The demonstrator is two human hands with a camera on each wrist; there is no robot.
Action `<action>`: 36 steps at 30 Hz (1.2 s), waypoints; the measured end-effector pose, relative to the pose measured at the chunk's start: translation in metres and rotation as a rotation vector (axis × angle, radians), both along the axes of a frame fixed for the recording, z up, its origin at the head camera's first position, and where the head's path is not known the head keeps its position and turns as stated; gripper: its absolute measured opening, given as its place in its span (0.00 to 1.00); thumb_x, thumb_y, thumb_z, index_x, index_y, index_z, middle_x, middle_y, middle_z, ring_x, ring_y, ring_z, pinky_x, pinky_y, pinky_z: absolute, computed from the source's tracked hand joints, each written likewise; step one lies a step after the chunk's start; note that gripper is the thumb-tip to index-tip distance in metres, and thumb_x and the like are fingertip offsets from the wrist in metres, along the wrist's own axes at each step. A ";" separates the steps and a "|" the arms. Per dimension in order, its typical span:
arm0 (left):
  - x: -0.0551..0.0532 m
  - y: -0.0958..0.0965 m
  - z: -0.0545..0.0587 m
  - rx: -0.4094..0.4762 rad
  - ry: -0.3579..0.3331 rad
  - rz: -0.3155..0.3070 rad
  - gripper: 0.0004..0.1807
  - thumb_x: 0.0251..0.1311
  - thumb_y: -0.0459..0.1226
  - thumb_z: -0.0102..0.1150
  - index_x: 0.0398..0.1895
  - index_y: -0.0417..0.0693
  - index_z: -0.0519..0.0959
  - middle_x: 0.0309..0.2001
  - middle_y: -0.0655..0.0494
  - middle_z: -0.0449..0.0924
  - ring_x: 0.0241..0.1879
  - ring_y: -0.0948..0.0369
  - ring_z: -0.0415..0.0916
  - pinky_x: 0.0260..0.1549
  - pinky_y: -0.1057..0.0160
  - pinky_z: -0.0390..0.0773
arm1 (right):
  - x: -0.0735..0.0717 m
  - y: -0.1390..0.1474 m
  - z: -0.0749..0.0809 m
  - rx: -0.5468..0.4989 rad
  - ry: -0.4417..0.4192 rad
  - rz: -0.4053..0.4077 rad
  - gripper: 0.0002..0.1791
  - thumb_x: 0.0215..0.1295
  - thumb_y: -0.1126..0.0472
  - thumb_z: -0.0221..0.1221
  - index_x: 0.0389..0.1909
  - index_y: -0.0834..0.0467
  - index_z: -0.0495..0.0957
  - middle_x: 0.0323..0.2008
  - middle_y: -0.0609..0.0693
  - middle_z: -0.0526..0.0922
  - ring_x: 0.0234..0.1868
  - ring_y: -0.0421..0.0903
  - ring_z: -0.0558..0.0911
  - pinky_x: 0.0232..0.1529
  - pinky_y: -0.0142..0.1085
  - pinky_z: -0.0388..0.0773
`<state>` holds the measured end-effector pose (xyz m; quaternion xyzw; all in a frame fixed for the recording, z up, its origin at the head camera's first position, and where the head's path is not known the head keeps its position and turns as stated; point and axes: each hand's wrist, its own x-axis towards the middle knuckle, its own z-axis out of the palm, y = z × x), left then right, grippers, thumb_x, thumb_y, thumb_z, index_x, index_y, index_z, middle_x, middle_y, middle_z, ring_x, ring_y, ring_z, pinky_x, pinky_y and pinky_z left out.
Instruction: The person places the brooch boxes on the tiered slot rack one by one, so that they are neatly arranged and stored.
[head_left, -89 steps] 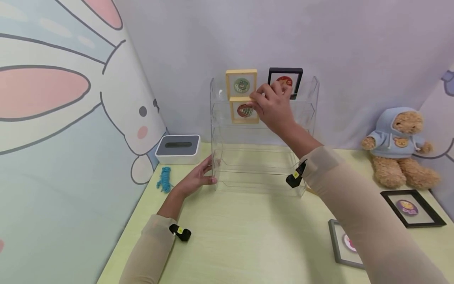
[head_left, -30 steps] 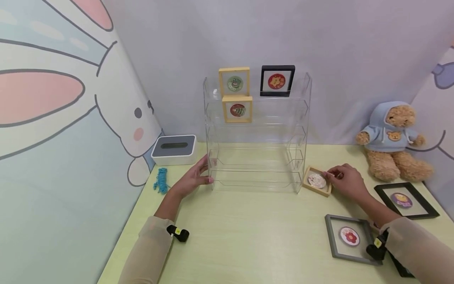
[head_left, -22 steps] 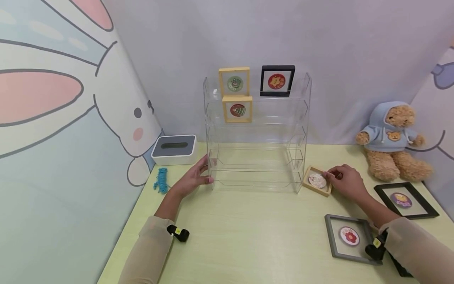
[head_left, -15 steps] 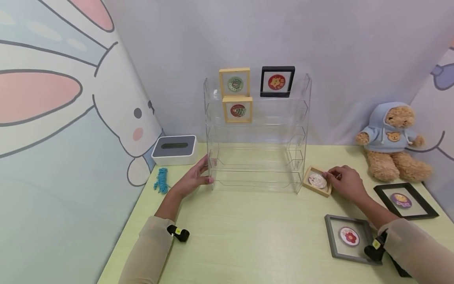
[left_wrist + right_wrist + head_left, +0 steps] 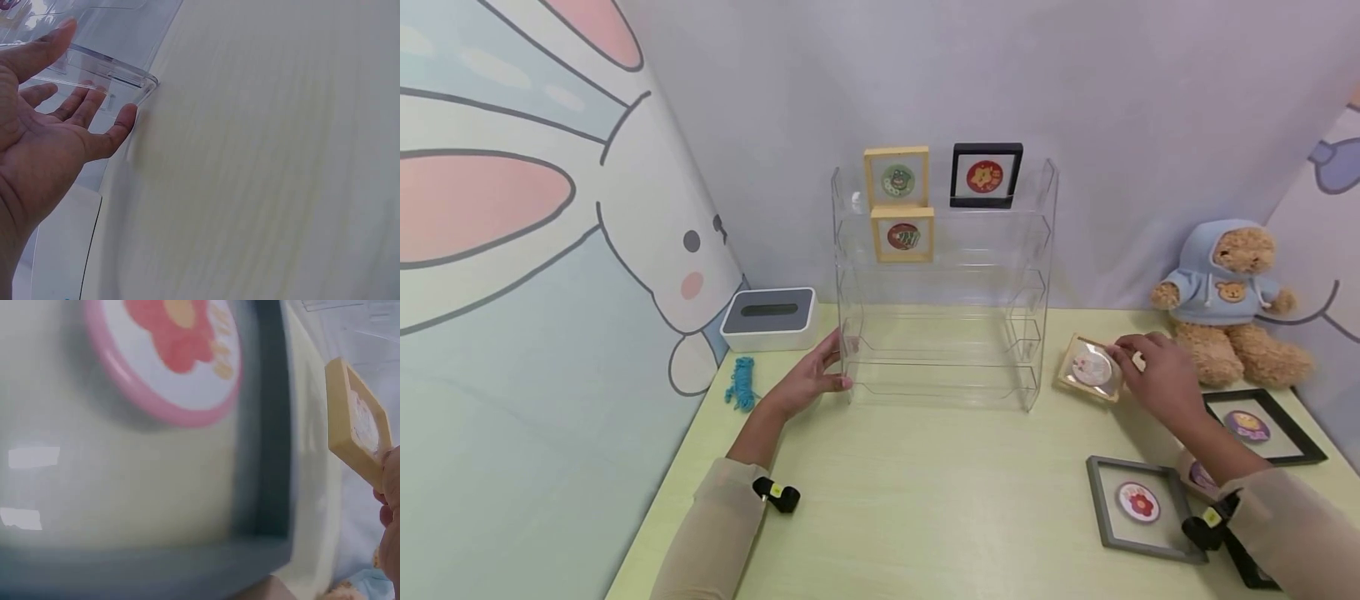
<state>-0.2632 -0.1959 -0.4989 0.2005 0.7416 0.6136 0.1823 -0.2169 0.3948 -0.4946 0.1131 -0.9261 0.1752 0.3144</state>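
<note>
My left hand is at the lower left side of a clear acrylic tiered rack; in the left wrist view its fingers reach loosely to the rack's edge. Right of the rack, my right hand pinches a small light-wood photo frame by its right edge. This frame holds a pale round badge and is tilted, raised off the table. On the rack's top tier stand a wooden frame with a green badge and a black frame. Below, another wooden frame stands on the second tier.
A grey frame with a flower badge and a black frame lie at right; more frames are partly under the right forearm. A teddy bear sits behind. At left are a tissue box and blue cord.
My right hand has left the second-tier frame and gone down right to the wooden frame on the table. That frame is now lifted and tilted. My left hand stays by the rack.
</note>
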 end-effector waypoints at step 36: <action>0.000 -0.001 -0.003 0.003 -0.012 0.017 0.56 0.74 0.26 0.64 0.94 0.59 0.40 0.90 0.49 0.53 0.90 0.43 0.49 0.86 0.30 0.49 | -0.036 -0.063 0.170 -0.120 0.679 0.171 0.26 0.80 0.49 0.66 0.43 0.73 0.85 0.43 0.75 0.83 0.43 0.77 0.71 0.63 0.46 0.52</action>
